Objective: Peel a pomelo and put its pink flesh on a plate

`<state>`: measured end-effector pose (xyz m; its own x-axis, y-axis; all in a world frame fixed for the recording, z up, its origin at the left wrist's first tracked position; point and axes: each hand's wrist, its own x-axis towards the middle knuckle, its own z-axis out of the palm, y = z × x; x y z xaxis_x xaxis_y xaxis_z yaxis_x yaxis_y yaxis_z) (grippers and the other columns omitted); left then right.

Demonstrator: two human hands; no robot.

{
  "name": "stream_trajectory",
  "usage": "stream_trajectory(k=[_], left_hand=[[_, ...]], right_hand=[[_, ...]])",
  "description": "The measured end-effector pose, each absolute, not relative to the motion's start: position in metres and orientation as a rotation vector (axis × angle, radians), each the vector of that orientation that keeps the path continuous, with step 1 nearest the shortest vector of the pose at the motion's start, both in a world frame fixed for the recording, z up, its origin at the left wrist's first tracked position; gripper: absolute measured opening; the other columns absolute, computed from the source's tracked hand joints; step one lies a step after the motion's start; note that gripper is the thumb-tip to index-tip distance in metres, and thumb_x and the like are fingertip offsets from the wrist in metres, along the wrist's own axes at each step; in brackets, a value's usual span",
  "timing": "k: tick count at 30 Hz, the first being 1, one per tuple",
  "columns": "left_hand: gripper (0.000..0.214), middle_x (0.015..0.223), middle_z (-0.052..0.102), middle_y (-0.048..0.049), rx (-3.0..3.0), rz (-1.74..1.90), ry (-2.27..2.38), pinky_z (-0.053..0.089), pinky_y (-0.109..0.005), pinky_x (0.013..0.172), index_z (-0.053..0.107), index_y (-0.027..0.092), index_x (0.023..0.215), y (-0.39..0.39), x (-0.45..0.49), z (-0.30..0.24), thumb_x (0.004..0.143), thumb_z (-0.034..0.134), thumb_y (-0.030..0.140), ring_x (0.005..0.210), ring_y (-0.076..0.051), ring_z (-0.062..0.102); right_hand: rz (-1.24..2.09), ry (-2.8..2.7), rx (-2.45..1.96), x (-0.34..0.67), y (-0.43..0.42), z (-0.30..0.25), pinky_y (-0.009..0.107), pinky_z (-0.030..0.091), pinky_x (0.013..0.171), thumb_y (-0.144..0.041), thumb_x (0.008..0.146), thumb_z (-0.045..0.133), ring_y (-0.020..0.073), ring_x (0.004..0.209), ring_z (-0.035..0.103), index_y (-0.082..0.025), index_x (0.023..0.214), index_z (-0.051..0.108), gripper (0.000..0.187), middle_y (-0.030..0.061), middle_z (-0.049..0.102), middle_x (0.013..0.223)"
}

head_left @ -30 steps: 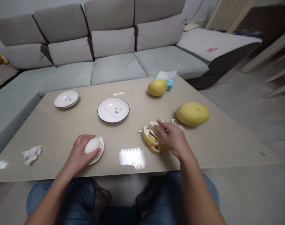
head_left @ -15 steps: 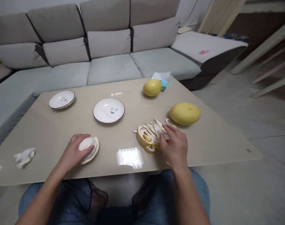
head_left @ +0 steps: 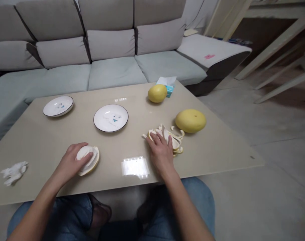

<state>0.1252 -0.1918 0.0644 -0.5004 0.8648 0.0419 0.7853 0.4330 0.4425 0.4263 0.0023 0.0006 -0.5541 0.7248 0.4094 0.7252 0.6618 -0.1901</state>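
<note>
My left hand [head_left: 72, 161] is closed over a peeled white pomelo [head_left: 84, 153] that rests in a cup of its rind [head_left: 91, 163] near the table's front edge. My right hand [head_left: 161, 152] lies flat with fingers stretched out on a pile of yellow and white pomelo peel [head_left: 172, 138]. A large whole pomelo [head_left: 190, 121] sits just right of the peel. A smaller whole pomelo [head_left: 157, 93] stands farther back.
Two white plates with dark rims, plate [head_left: 110, 117] and plate [head_left: 58, 106], sit on the beige table [head_left: 54, 140]. A tissue box [head_left: 166, 84] is behind the small pomelo, crumpled tissue [head_left: 13, 172] at the front left. A grey sofa [head_left: 112, 63] runs behind.
My right hand has slid left across the peel pile and flattened onto it, pressing the strips down. My left hand stays on the peeled pomelo. The view has shifted right.
</note>
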Motion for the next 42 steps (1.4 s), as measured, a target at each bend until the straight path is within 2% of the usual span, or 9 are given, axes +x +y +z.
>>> stream_trajectory(k=[2,4,7,10,16,26,31,34,42], left_hand=[[0.058,0.125,0.062,-0.0119,1.480,0.559,2.439,0.047,-0.048,0.101,0.060,0.021,0.126,-0.193,0.119,0.067,0.085,0.051,0.062,0.119,-0.033,0.057],[0.064,0.135,0.058,-0.0120,1.558,0.505,2.320,0.046,-0.046,0.102,0.047,0.023,0.141,-0.196,0.110,0.070,0.088,0.049,0.059,0.124,-0.032,0.055],[0.064,0.146,0.049,-0.0080,1.659,0.443,2.173,0.040,-0.043,0.109,0.031,0.031,0.151,-0.204,0.096,0.074,0.092,0.047,0.052,0.131,-0.029,0.050],[0.057,0.143,0.051,-0.0067,1.687,0.448,2.133,0.036,-0.044,0.112,0.039,0.032,0.146,-0.209,0.088,0.073,0.093,0.047,0.051,0.133,-0.029,0.048],[0.058,0.131,0.058,-0.0146,1.487,0.615,2.293,0.037,-0.048,0.111,0.054,0.017,0.130,-0.206,0.100,0.060,0.087,0.050,0.055,0.124,-0.031,0.052],[0.052,0.128,0.060,-0.0123,1.225,0.917,2.383,0.041,-0.046,0.106,0.054,0.017,0.126,-0.206,0.124,0.045,0.085,0.054,0.049,0.118,-0.028,0.057],[0.049,0.128,0.059,-0.0124,1.284,0.909,2.387,0.040,-0.046,0.108,0.055,0.018,0.125,-0.204,0.126,0.045,0.085,0.057,0.045,0.120,-0.028,0.055],[0.047,0.126,0.060,-0.0126,1.337,0.877,2.420,0.042,-0.046,0.106,0.056,0.018,0.123,-0.201,0.130,0.048,0.084,0.058,0.044,0.118,-0.028,0.056],[0.046,0.122,0.063,-0.0131,1.383,0.791,2.458,0.044,-0.047,0.103,0.057,0.016,0.120,-0.192,0.136,0.055,0.083,0.058,0.043,0.115,-0.029,0.058]], right_hand=[[0.013,-2.357,-1.090,0.421,-0.010,0.004,0.062,0.022,0.112,-0.008,0.088,0.052,0.0334,0.131,0.044,-0.018,0.118,0.065,0.034,0.0155,0.058,0.136],[0.102,-2.286,-1.004,0.409,-0.033,0.005,0.060,0.027,0.111,-0.013,0.089,0.053,0.0320,0.126,0.048,-0.016,0.119,0.064,0.032,0.0173,0.060,0.132],[0.420,-2.260,-0.858,0.386,-0.078,0.002,0.055,0.033,0.109,-0.016,0.092,0.052,0.0253,0.108,0.058,-0.018,0.120,0.062,0.031,0.0113,0.068,0.112],[0.701,-2.243,-0.741,0.361,-0.116,-0.005,0.049,0.040,0.105,-0.017,0.091,0.055,0.0232,0.100,0.061,-0.019,0.117,0.063,0.028,0.0084,0.070,0.106],[0.890,-2.132,-0.670,0.322,-0.142,-0.007,0.042,0.052,0.087,-0.026,0.094,0.054,0.0247,0.097,0.063,-0.018,0.117,0.064,0.026,0.0105,0.071,0.107],[0.830,-2.156,-0.900,0.290,-0.147,0.004,0.040,0.051,0.081,-0.048,0.093,0.058,0.0279,0.093,0.064,-0.015,0.116,0.061,0.041,0.0133,0.069,0.102],[0.751,-2.188,-0.866,0.284,-0.141,0.003,0.034,0.047,0.074,-0.028,0.095,0.050,0.0231,0.081,0.062,-0.014,0.101,0.065,0.021,0.0093,0.068,0.085],[0.726,-2.225,-0.888,0.284,-0.138,0.000,0.031,0.044,0.068,-0.019,0.091,0.048,0.0215,0.075,0.060,-0.015,0.092,0.066,0.019,0.0077,0.066,0.079],[0.884,-2.176,-0.903,0.289,-0.126,-0.003,0.027,0.042,0.067,-0.017,0.089,0.049,0.0192,0.074,0.062,-0.015,0.099,0.069,0.023,0.0073,0.070,0.081]])
